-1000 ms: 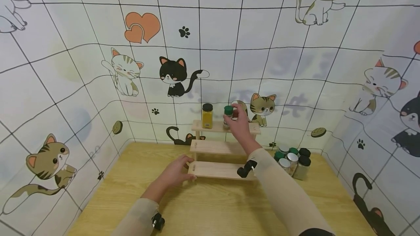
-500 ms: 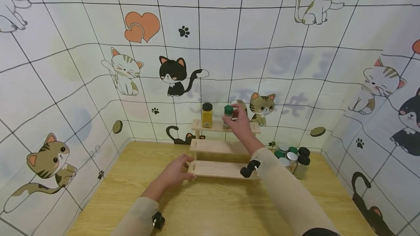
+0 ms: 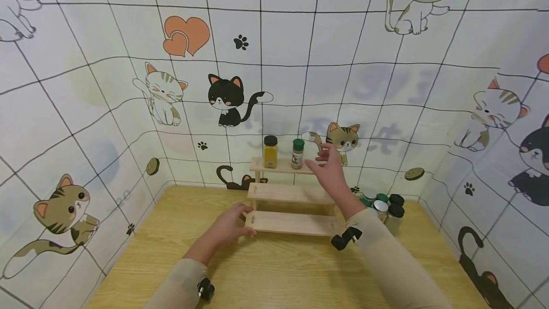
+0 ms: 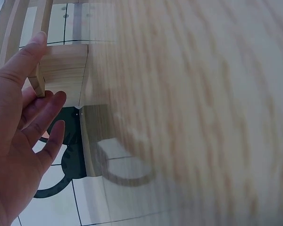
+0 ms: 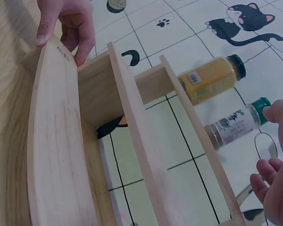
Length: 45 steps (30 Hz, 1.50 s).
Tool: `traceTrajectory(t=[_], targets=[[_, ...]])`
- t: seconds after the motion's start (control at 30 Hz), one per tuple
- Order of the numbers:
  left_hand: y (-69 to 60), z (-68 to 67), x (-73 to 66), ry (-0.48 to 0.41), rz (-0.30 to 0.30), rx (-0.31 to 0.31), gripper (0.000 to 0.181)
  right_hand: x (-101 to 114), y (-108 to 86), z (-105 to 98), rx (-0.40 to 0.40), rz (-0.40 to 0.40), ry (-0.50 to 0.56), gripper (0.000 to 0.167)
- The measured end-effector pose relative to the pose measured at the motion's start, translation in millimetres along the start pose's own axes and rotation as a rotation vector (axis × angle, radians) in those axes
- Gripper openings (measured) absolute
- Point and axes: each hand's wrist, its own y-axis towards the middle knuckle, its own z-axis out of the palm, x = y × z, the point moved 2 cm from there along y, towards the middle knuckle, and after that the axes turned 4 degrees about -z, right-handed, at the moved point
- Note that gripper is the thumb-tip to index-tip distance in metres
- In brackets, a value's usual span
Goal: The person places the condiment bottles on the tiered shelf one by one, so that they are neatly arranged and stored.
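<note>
Green-capped jar [image 3: 298, 155]: upright, top shelf [image 3: 283, 168] of rack [image 3: 291, 194], three o'clock of yellow jar [image 3: 270, 153]. Our right grip [image 3: 329, 171]: fingers apart, just beside green-capped jar, four o'clock. Our left grip [image 3: 228, 225]: pinching rack, eight o'clock.

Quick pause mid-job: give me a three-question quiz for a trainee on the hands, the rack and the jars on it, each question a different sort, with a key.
1. True or false: the right hand is beside the green-capped jar without gripping it.
2. Which tier of the wooden rack bears the yellow jar?
A. bottom
B. middle
C. top
3. Fill in the gap: the left hand grips the wooden rack at its ____ tier.

Key:
1. True
2. C
3. bottom
</note>
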Motion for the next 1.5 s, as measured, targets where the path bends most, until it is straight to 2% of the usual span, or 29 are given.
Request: traceTrajectory(t=[0.13, 0.27, 0.4, 0.53, 0.73, 0.87, 1.1, 1.27, 1.5], targets=[[1.2, -1.0, -0.5, 0.004, 0.0, -0.006, 0.068, -1, -12.1, -19, -0.006, 0.003, -0.047, 0.072], [1.4, -1.4, -1.2, 0.005, 0.002, -0.01, 0.067, -2, -25.3, -37, -0.015, -0.027, -0.108, 0.064], [0.9, -0.9, -1.8, 0.002, 0.009, -0.007, 0.068, -4, -43.0, -58, -0.065, -0.054, -0.162, 0.058], [0.5, -0.3, -0.4, 0.002, 0.011, -0.004, 0.068, -6, -60.6, -78, -0.121, -0.047, -0.204, 0.052], [3.5, 0.9, 5.0, 0.015, 0.011, -0.008, 0.068, -12, -84.1, -100, -0.148, -0.033, -0.281, 0.048], [3.1, 0.8, 3.7, 0.001, 0.01, -0.005, 0.067, -26, -103.0, -108, -0.182, -0.034, -0.322, 0.046], [3.9, 0.4, 0.3, -0.006, -0.006, -0.006, 0.066, -52, -127.2, -116, -0.315, 0.006, -0.368, 0.039], [3.4, -0.2, 1.0, 0.012, -0.003, -0.018, 0.069, -64, -140.4, -120, -0.306, 0.026, -0.395, 0.044], [2.0, 1.0, 0.3, -0.009, -0.009, 0.005, 0.069, -82, -155.1, -115, -0.309, 0.071, -0.479, 0.057]])
